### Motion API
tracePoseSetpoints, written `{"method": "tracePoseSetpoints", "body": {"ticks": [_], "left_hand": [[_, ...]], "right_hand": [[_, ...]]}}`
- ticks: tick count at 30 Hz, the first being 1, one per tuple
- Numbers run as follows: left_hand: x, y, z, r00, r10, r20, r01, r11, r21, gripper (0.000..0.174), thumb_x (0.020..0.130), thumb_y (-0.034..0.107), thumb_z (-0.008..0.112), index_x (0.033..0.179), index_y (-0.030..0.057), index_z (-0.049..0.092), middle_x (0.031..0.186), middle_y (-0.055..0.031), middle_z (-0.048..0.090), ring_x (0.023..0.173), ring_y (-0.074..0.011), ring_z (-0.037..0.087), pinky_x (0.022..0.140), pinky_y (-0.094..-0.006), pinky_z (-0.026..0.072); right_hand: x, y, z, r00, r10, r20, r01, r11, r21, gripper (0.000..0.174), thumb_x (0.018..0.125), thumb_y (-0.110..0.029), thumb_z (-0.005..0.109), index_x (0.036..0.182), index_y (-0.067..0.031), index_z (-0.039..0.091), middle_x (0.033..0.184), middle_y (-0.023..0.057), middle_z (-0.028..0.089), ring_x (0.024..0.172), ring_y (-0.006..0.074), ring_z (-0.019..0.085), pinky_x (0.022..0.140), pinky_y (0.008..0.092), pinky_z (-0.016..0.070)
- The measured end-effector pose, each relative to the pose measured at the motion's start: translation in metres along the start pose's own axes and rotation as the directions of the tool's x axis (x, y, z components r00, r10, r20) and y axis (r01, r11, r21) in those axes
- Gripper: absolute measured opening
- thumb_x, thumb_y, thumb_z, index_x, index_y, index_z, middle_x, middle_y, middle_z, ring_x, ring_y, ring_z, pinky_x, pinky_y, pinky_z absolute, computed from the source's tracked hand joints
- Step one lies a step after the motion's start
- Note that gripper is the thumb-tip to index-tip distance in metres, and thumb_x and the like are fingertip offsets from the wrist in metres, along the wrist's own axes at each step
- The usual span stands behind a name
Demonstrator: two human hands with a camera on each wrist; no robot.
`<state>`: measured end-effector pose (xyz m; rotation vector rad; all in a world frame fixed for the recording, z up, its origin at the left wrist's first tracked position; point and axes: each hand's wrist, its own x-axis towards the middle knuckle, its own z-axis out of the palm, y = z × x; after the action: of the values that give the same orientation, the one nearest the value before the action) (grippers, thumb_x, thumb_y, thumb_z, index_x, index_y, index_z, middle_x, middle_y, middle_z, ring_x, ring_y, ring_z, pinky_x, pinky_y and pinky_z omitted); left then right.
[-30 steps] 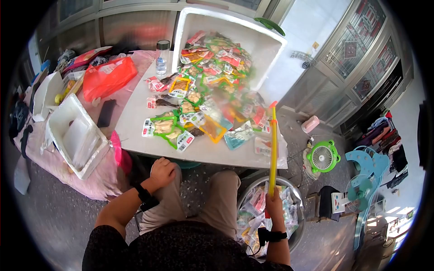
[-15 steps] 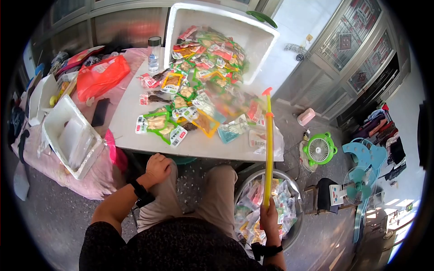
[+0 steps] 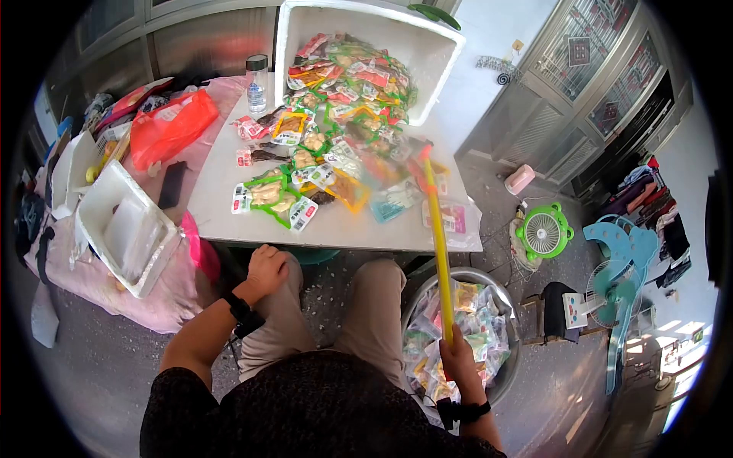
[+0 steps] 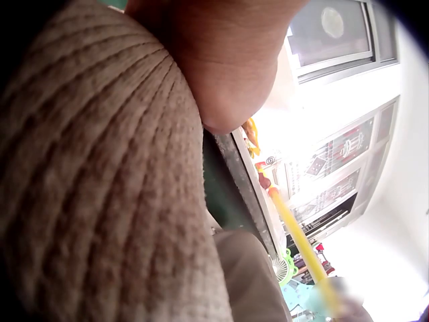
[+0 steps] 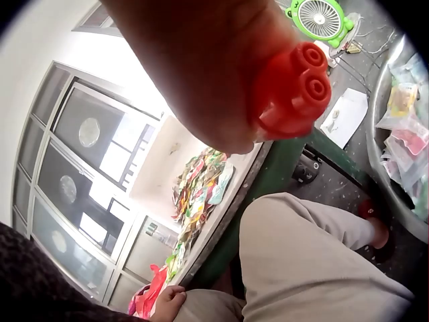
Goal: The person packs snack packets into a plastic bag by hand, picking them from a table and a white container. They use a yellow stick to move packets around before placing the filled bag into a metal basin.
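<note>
In the head view my right hand grips the lower end of a long yellow stick with red ends. Its far red tip overlaps the packets at the table's right side. A shiny red end piece with two ringed knobs, the stick's red handle end, pokes out of the fist in the right wrist view. Sealed food packets spread over the table, green, red and yellow edged, some blurred near the tip. My left hand rests on the left knee and holds nothing.
Packets spill from a white foam box on the table. A metal basin of packets stands by my right leg. A bottle, red bag and small foam box are leftward; a green fan stands right.
The stick, upright before, now leans left, its red tip swung over the table's packets. My right hand keeps its grip; the left hand stays on the knee. The head view has shifted slightly.
</note>
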<state>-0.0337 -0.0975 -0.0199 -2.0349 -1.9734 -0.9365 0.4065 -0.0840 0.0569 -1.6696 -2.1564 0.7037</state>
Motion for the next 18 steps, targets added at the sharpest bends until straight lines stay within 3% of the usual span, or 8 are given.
{"method": "tracePoseSetpoints", "body": {"ticks": [2,3,5,7,8,18], "left_hand": [[0.002,0.001,0.001,1.000,0.015,0.006,-0.015,1.000,0.002,0.013,0.060,0.012,0.055,0.073,0.0088,0.055,0.070,-0.0071,0.048,0.072,-0.0266,0.047,0.062,-0.0375,0.0381],[0.002,0.001,0.003,1.000,0.023,0.009,-0.023,1.000,0.021,0.013,0.060,0.012,0.055,0.073,0.0087,0.055,0.071,-0.0072,0.048,0.072,-0.0268,0.047,0.063,-0.0376,0.0384],[-0.001,0.001,0.006,0.999,0.037,0.011,-0.038,0.998,0.052,0.014,0.061,0.012,0.055,0.074,0.0084,0.055,0.072,-0.0075,0.049,0.073,-0.0273,0.047,0.064,-0.0380,0.0388],[-0.002,0.003,0.003,0.999,0.040,0.025,-0.042,0.997,0.061,0.014,0.061,0.012,0.054,0.074,0.0081,0.055,0.074,-0.0079,0.050,0.074,-0.0277,0.047,0.065,-0.0381,0.0392],[-0.005,0.000,0.005,0.998,0.053,0.016,-0.054,0.996,0.070,0.014,0.061,0.012,0.054,0.075,0.0081,0.056,0.074,-0.0079,0.050,0.074,-0.0277,0.047,0.065,-0.0380,0.0392],[-0.024,0.000,-0.009,0.994,0.034,0.102,-0.052,0.983,0.176,0.015,0.063,0.014,0.055,0.078,0.0096,0.056,0.083,-0.0077,0.050,0.083,-0.0274,0.045,0.068,-0.0380,0.0371]], "right_hand": [[-0.007,-0.014,0.000,0.999,0.006,0.040,-0.007,0.999,0.033,0.045,0.077,-0.018,0.052,0.115,0.0005,0.036,0.072,0.0248,0.055,0.067,0.0396,0.054,0.056,0.0432,0.0428],[-0.010,-0.003,0.009,0.999,-0.042,-0.017,0.042,0.999,-0.014,0.044,0.076,-0.018,0.052,0.114,0.0005,0.036,0.072,0.0245,0.055,0.066,0.0393,0.054,0.055,0.0440,0.0423],[-0.012,-0.005,0.008,1.000,-0.010,0.000,0.010,1.000,-0.010,0.044,0.077,-0.015,0.052,0.115,0.0017,0.036,0.077,0.0248,0.055,0.072,0.0380,0.055,0.060,0.0388,0.0440],[-0.014,-0.004,0.007,1.000,-0.014,-0.006,0.014,1.000,-0.021,0.044,0.077,-0.015,0.052,0.115,0.0020,0.037,0.079,0.0243,0.055,0.073,0.0384,0.054,0.062,0.0390,0.0439],[-0.013,0.008,0.015,0.981,-0.154,-0.122,0.147,0.987,-0.059,0.045,0.075,-0.018,0.053,0.114,-0.0007,0.037,0.067,0.0220,0.054,0.061,0.0386,0.053,0.053,0.0442,0.0420],[-0.013,0.006,0.014,0.971,-0.128,-0.200,0.127,0.992,-0.018,0.045,0.077,-0.022,0.051,0.115,-0.0028,0.037,0.071,0.0227,0.053,0.066,0.0387,0.053,0.058,0.0452,0.0415]]}}
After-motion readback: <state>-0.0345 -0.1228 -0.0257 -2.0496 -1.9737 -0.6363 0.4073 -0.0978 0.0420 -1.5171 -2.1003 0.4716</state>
